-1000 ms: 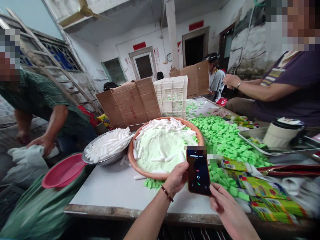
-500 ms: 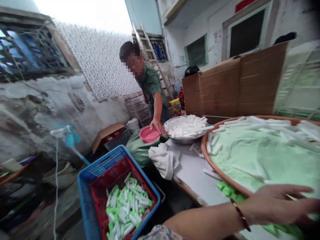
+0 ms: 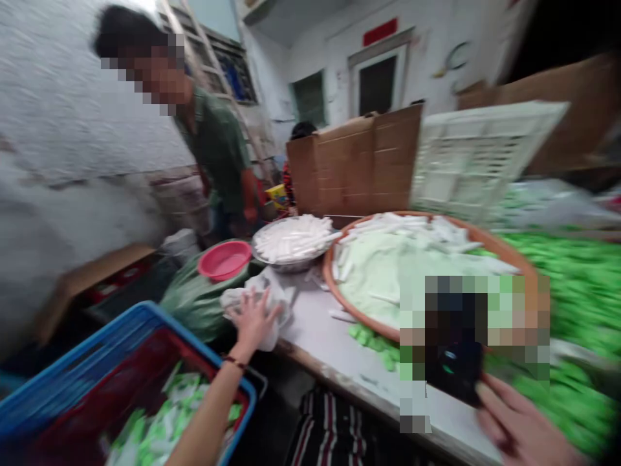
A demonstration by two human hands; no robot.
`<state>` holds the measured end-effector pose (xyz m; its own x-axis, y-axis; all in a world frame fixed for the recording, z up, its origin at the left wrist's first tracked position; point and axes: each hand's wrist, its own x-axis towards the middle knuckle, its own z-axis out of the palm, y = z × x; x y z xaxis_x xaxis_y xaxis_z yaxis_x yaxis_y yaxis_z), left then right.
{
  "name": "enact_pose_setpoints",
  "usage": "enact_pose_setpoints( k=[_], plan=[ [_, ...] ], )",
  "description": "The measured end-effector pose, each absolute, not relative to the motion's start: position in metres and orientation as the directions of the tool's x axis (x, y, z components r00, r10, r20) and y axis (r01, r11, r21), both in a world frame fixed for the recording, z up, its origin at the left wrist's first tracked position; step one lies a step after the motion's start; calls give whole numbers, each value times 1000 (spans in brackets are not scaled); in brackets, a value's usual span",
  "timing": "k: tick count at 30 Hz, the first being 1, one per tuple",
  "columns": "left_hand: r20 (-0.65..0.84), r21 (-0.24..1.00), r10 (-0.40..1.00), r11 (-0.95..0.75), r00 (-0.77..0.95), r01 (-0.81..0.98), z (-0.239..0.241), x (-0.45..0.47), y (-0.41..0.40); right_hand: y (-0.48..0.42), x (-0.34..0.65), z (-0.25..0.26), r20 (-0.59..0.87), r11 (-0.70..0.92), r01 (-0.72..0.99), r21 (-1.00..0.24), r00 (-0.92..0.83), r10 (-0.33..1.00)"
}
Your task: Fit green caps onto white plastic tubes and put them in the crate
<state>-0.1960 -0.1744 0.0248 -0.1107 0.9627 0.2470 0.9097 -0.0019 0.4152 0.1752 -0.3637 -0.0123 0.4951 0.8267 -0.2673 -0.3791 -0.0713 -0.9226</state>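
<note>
My left hand [image 3: 253, 318] reaches out over the crumpled white cloth [image 3: 284, 303] at the table's corner. Its fingers are spread on or just above the cloth; which of the two I cannot tell. At the lower right, my right hand [image 3: 526, 414] grips a dark phone [image 3: 458, 377], partly covered by blurred blocks. Beyond the phone lies a round brown-rimmed tray [image 3: 334, 285] holding pale green powder [image 3: 378, 259] and white sticks [image 3: 407, 223].
A blue crate [image 3: 194, 343] with green-and-white pieces stands at the lower left. A pink basin [image 3: 224, 260] rests on a green sack [image 3: 182, 307]. Near it is a bowl of white sticks [image 3: 294, 238]. Green pieces [image 3: 567, 291] lie right; a person [image 3: 213, 149] stands behind.
The view has swung right. My left hand has gone from beside the round tray to the cloth. My right hand with the phone has come into view. The person's hand has left the pink basin.
</note>
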Motion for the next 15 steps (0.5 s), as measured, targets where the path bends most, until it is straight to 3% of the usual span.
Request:
enact_pose_setpoints(
  k=[3,6,9,15],
  plan=[
    [116,201,993,-59,36,978,-3,-215,-144,-366,178,-2,-240,10,-405,-914,562,791],
    [134,58,972,-202,193,978,-21,-219,-125,-363,170,4,-230,51,-446,-894,553,801],
    [222,8,949,-231,224,973,-24,-215,-124,-362,164,3,-231,55,-452,-890,552,801],
    [341,-24,930,-135,135,991,-20,-212,-126,-366,165,-4,-229,67,-473,-879,541,809]
  ],
)
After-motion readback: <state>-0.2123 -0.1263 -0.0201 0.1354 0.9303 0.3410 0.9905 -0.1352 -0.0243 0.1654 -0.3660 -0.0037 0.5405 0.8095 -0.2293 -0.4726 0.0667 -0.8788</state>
